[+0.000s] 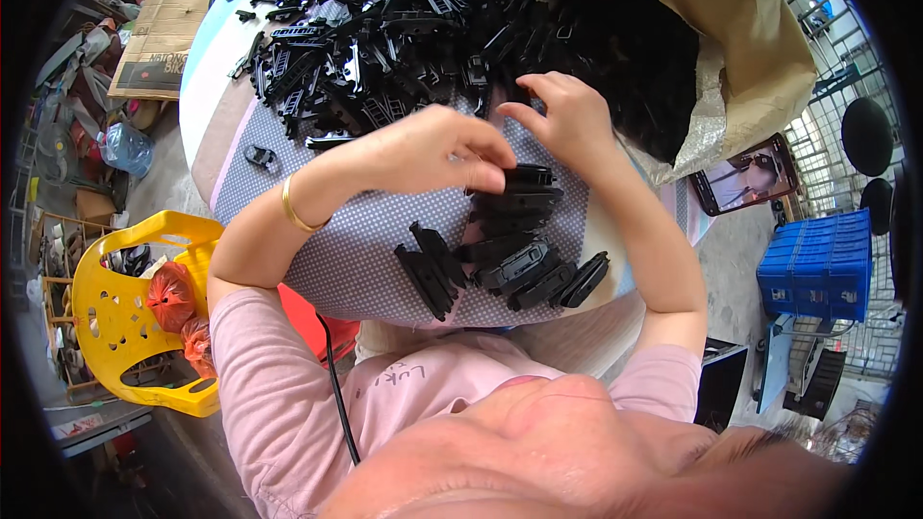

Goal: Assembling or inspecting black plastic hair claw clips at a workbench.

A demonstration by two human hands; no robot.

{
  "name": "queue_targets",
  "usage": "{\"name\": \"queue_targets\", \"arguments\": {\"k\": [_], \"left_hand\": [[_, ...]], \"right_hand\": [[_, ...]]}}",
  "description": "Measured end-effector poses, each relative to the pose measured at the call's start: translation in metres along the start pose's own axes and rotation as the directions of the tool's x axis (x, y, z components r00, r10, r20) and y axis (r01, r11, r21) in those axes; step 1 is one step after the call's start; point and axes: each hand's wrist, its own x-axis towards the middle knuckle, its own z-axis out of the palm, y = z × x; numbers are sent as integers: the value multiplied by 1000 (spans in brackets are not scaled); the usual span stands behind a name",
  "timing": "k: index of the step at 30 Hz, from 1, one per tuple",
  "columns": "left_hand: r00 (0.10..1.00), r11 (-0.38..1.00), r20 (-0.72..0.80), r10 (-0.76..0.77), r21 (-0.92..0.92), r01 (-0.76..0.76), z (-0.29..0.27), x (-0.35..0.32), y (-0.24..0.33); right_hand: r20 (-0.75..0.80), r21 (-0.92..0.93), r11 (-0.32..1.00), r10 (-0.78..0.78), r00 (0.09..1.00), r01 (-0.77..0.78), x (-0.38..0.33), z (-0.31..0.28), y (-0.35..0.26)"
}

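My left hand [447, 152], with a gold bangle on its wrist, is curled over the tabletop. Its thumb and fingertips close at the end of a black plastic part [531, 174], atop a row of similar black parts [519, 221]. Just right and farther off, my right hand [569, 120] has its thumb and forefinger apart, pointing toward the big heap of loose black plastic parts [385, 38]; nothing shows clearly between them. Closer to me, several black parts [529, 269] lie side by side, and a few longer ones [428, 269] lean together at their left.
A large brown sack [760, 38] lies open at the far right with black parts inside. One small black part [260, 156] sits alone at the left on the patterned tablecloth [336, 259]. Around the round table are a phone [745, 178], blue crate [817, 264] and yellow chair [106, 308].
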Motion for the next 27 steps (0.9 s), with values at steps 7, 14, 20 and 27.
{"name": "queue_targets", "arguments": {"k": [7, 14, 20, 27], "left_hand": [[884, 859, -465, -51, 431, 277, 8, 27, -23], [855, 922, -515, -65, 296, 249, 1, 28, -33], [794, 622, -326, -513, -779, 81, -23, 8, -18], [856, 459, -254, -450, -888, -22, -17, 8, -26]], "right_hand": [[133, 134, 967, 199, 971, -216, 2, -8, -12], [352, 626, 616, 323, 878, -478, 6, -29, 1], [119, 824, 536, 151, 981, -182, 6, -20, -10], [210, 864, 417, 212, 954, -283, 2, -8, -14]]}}
